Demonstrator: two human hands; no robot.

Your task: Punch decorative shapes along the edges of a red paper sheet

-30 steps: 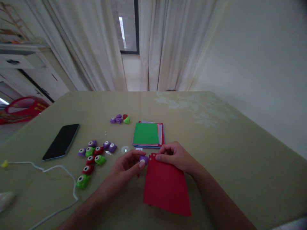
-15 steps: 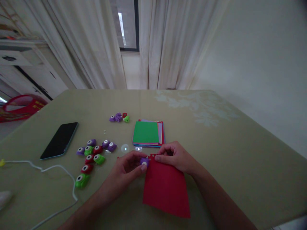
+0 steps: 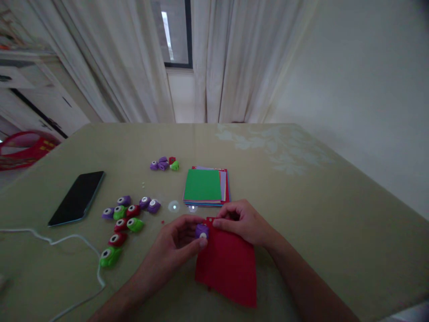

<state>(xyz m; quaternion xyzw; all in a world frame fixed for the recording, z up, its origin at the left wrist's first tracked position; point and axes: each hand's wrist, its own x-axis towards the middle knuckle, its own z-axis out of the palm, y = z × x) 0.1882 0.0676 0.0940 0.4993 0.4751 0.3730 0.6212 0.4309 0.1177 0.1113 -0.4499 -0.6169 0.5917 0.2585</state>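
Observation:
My left hand point(image 3: 179, 237) grips a small purple craft punch point(image 3: 201, 231) between thumb and fingers, at the far left corner of a red sheet of paper point(image 3: 228, 264). Small cut-out shapes show along that far edge of the paper. My right hand point(image 3: 239, 220) pinches the same edge, thumb on top, just right of the punch. The near end of the sheet hangs free and curls a little. Left of my left hand lie several purple, green and red craft punches, among them a green one point(image 3: 110, 256) and a red one point(image 3: 117, 239).
A stack of coloured paper point(image 3: 203, 185) with green on top lies beyond my hands. More punches point(image 3: 163, 163) sit farther back. To the left are a black phone point(image 3: 77, 197) and a white cable point(image 3: 75, 235). A clear round lid point(image 3: 174, 206) lies near the stack.
The purple punch has tilted a little in my left hand, and the red sheet's near end has swung slightly left. A small red bit now shows below the sheet. The view has shifted slightly.

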